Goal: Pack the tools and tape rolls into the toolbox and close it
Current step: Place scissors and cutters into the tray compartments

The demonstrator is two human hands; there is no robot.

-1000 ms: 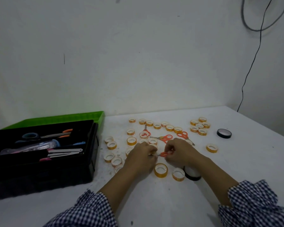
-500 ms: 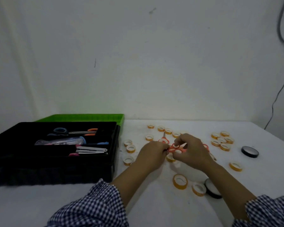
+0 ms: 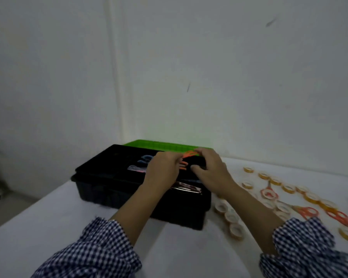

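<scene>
Well, mid-pack status check

From my feed, left hand [image 3: 163, 170] and right hand [image 3: 210, 170] both have fingers curled, pinching the orange scissors [image 3: 189, 153] between them, right above the black toolbox [image 3: 113, 190]. Its green lid [image 3: 161, 145] lies open at 12 o'clock. Tape rolls [image 3: 221, 207] and spare scissors [image 3: 307, 212] sit scattered on the table [image 3: 48, 227] at the box's 3 o'clock.
</scene>
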